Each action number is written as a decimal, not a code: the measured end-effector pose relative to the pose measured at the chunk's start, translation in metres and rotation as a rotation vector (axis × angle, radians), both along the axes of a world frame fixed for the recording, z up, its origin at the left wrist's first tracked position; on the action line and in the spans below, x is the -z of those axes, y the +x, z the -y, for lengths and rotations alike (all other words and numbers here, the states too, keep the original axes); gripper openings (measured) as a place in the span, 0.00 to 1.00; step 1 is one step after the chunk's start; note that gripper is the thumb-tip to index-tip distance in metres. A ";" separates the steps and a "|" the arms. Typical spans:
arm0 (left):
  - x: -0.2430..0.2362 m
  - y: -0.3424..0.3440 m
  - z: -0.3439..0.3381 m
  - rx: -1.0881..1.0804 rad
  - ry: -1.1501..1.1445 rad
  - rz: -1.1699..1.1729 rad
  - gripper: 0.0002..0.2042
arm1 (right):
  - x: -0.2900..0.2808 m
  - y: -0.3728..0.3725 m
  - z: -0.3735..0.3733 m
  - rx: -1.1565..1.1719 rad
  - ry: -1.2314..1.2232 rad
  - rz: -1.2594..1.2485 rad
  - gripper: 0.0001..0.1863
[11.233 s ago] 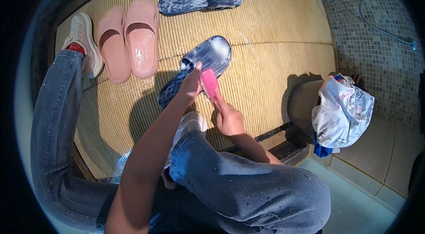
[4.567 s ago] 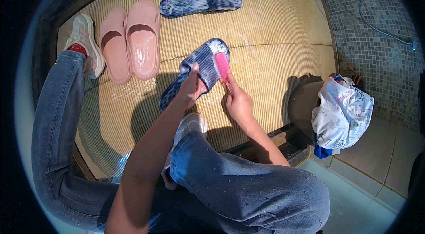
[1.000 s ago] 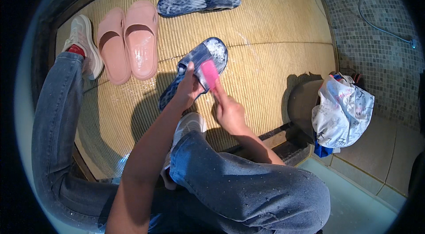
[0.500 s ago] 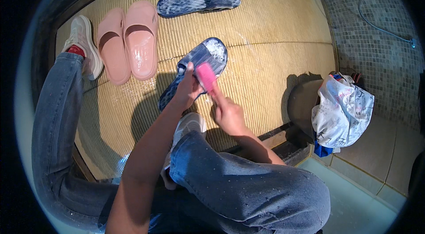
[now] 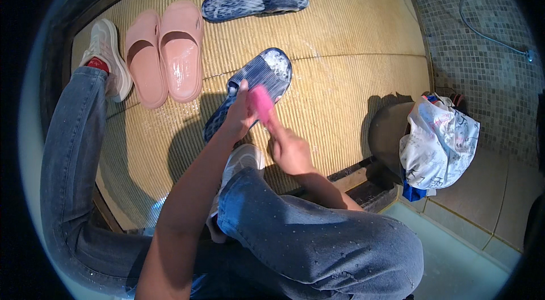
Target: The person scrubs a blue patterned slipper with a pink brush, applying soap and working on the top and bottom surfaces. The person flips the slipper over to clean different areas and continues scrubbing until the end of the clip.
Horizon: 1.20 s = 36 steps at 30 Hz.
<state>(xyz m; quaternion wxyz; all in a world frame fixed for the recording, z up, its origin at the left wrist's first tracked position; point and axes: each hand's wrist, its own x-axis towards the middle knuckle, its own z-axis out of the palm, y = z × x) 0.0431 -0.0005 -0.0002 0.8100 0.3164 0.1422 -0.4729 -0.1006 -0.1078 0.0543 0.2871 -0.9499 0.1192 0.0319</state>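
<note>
A navy-and-white slide sandal (image 5: 271, 76) lies slantwise on the ribbed tan mat, with white suds on its toe end. My left hand (image 5: 241, 111) grips its near side, thumb up along the strap and fingers partly hidden. In my right hand (image 5: 291, 151) is a pink scrubbing brush (image 5: 261, 102), slightly blurred, held by its handle over the side of the sandal's strap. Whether the bristles touch the strap is hidden by the brush head. The matching navy slide (image 5: 233, 5) rests farther back on the mat.
Two wet pink slides (image 5: 181, 61) stand side by side at left, beside my sneaker (image 5: 105, 44). At right, a white printed cloth (image 5: 440, 141) drapes over a dark round object. A thin hose (image 5: 482, 33) hangs along the mosaic wall. The mat (image 5: 363, 90) has dark raised edges.
The pink brush and my right hand have shifted slightly left and toward me. My left hand and the sandal have stayed in place.
</note>
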 end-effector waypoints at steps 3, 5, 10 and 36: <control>0.006 0.001 -0.009 0.055 -0.049 0.016 0.29 | 0.006 0.002 0.008 -0.048 -0.084 0.098 0.41; -0.011 -0.003 0.004 0.007 0.001 0.074 0.32 | 0.015 0.010 0.028 0.038 -0.148 0.093 0.40; -0.011 -0.001 0.002 0.012 -0.051 0.182 0.33 | 0.009 0.025 0.047 0.154 -0.097 0.004 0.41; -0.003 -0.002 0.003 -0.003 0.043 0.083 0.32 | 0.024 0.002 0.039 0.042 -0.156 0.178 0.39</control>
